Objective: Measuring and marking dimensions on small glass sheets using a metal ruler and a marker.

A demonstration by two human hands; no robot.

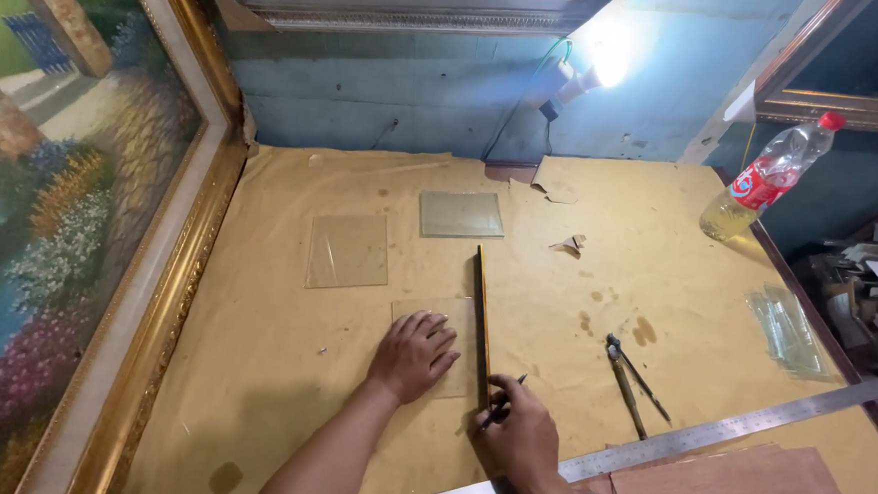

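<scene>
My left hand [414, 354] flat, fingers spread, pinning glass pane [441, 342] on counter [273, 359]. Right hand [517, 437] clenched round cutter [502, 402], tip at ruler [481, 324] edge. Best: steady pressure on pane, ruler unmoved, cutter tight against edge.

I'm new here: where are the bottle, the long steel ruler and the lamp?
bottle [769, 174], head view, on its red label.
steel ruler [710, 435], head view, mid blade.
lamp [601, 55], head view, on the glowing bulb.
</scene>
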